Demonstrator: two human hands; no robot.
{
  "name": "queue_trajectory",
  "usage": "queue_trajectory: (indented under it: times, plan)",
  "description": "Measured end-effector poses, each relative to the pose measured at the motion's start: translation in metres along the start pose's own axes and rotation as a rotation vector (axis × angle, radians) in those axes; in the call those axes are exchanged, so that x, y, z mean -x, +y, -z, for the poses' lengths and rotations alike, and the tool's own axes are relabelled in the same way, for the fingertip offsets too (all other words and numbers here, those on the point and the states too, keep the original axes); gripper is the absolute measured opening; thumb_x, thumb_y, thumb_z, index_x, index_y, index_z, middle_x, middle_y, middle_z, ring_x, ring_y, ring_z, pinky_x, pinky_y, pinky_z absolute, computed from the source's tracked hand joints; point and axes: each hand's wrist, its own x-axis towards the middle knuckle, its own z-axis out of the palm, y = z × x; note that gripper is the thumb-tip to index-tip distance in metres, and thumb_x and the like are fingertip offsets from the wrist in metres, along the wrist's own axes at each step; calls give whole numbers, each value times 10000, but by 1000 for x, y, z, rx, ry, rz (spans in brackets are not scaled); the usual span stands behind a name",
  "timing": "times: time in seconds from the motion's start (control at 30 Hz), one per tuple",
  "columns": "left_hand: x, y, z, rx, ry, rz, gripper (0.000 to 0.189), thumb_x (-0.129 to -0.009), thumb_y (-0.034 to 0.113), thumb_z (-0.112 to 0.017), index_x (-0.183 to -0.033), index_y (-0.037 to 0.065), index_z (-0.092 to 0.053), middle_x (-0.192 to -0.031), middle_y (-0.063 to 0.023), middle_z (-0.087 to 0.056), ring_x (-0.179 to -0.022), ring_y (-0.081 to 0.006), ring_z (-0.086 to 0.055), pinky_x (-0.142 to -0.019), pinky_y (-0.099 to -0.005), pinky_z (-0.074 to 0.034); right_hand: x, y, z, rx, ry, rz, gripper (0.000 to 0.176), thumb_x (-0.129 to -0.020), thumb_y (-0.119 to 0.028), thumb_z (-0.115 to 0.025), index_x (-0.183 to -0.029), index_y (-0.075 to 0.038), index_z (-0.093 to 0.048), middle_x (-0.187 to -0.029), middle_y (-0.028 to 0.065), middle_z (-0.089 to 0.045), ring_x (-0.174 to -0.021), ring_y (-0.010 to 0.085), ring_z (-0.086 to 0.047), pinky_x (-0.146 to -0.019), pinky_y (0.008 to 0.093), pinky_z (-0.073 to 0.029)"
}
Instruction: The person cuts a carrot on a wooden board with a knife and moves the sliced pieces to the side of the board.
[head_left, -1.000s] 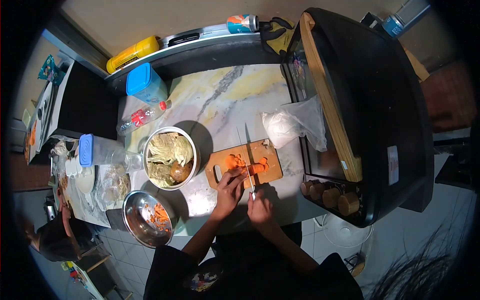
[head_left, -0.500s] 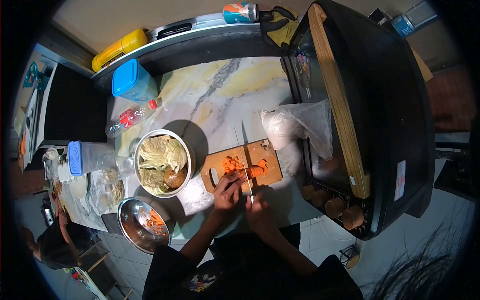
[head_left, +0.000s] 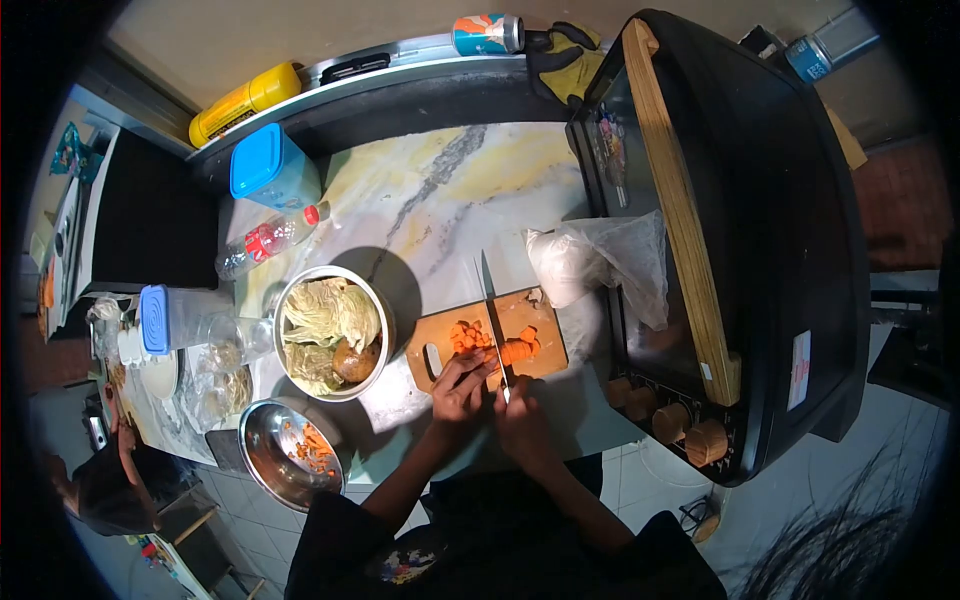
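- Left hand (head_left: pixel 458 391): its fingers are bunching close together and pressing on the carrot (head_left: pixel 518 349), just beside the blade.
- Right hand (head_left: pixel 520 418): its fingers are curling around the handle of the knife (head_left: pixel 506 393); the exact thumb position cannot be told.
- Carrot: it is lying on the wooden cutting board (head_left: pixel 549 366), right of the blade; diced pieces (head_left: pixel 467 335) are sitting on the left side.
- White bowl (head_left: pixel 385 318): it is standing left of the board, holding pale cabbage leaves (head_left: pixel 331 311) and a round brown item (head_left: pixel 355 361).
- Metal bowl (head_left: pixel 264 441): it is resting at the counter's front edge, containing orange scraps (head_left: pixel 314 450) along its right side.
- Plastic bag (head_left: pixel 564 267): it is holding white contents and leaning near the oven (head_left: pixel 780 250).
- Blue-lidded tub (head_left: pixel 270 170): it is standing at the rear; its contents cannot be told.
- Clear bottle (head_left: pixel 266 244): it is lying on its side in front of the tub, red cap fitted.
- Drink can (head_left: pixel 484 35): it is lying on the rear ledge.
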Motion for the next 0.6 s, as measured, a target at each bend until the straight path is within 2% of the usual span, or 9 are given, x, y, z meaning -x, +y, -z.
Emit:
queue_trajectory:
  times: [0.17, 0.3, 0.37, 0.47, 0.6]
  plan:
    - [1, -1, 0, 27, -1, -16, 387, -718, -107, -620, -1060, 58, -700, -1021, -138, -641, -973, -300, -635, -849, -372, -526, 0, -8, 4, -43, -34, -82, 361, -963, -297, -457, -1124, -1, -328, -776, 304, -573, -750, 506, -568, -626, 564, -464]
    - [-2, 3, 3, 0, -12, 14, 389, -723, -107, -617, -1068, 56, -694, -1031, -139, -637, -989, -307, -627, -860, -366, -517, -3, -10, 5, -104, 13, -26, 359, -949, -280, -488, -1115, 5, -346, -774, 301, -572, -747, 508, -565, -644, 567, -462]
    - [-1, 2, 5, -4, -59, 19, 389, -727, -109, -613, -1072, 53, -692, -1030, -144, -632, -987, -310, -623, -858, -364, -510, -6, -7, -4, 72, 91, -43, 343, -935, -261, -513, -1091, 11, -374, -786, 303, -583, -767, 507, -570, -674, 570, -460]
    - [0, 3, 4, 8, -61, 64, 370, -737, -105, -614, -1066, 45, -693, -1018, -152, -627, -971, -311, -623, -840, -361, -509, -7, -7, -7, 79, 98, -72, 322, -936, -252, -508, -1071, 18, -396, -796, 305, -596, -785, 503, -577, -688, 560, -464]
    - [-7, 17, 7, -2, -51, 86, 326, -756, -90, -625, -1051, 30, -694, -998, -153, -627, -955, -309, -626, -826, -357, -510, -4, -10, -1, 85, 143, -14, 327, -939, -256, -500, -1067, 29, -402, -791, 306, -606, -798, 492, -590, -675, 549, -473]
